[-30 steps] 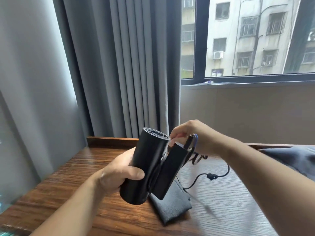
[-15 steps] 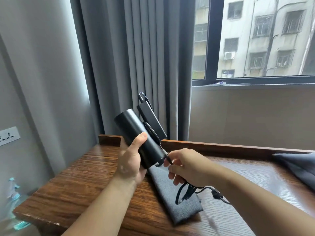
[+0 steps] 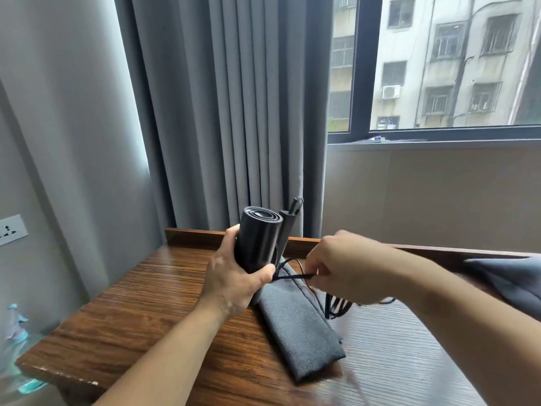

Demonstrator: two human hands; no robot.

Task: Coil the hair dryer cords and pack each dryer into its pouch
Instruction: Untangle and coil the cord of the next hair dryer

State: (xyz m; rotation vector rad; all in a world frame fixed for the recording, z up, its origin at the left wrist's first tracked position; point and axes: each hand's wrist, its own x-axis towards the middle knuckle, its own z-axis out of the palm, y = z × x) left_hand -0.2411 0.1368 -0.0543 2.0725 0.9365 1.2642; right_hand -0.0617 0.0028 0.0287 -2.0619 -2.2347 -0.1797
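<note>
Over the brown wooden desk (image 3: 131,303): a matte black cylindrical hair dryer (image 3: 257,238) is held upright in the air, with its folded handle (image 3: 288,230) lying alongside on the right.
Left hand (image 3: 234,276): fingers and thumb are wrapped round the lower barrel, and the thumb tip sits where the cord leaves the dryer.
Right hand (image 3: 345,273): thumb and fingertips pinch the thin black cord (image 3: 292,276), which is drawn taut across from the left thumb; further turns of it hang below the palm.
Near pouch (image 3: 298,332): a flat grey fabric sleeve lies on the desk, directly beneath both hands.
Coiling well: even turns under light tension look best, with no sharp bend where the cord meets the handle. A slim bundle would probably suit the narrow pouch.
Count: one dryer, one cord, two hands and two grey pouches. The far-right pouch (image 3: 509,276) is cut off by the frame, so its contents cannot be told.
</note>
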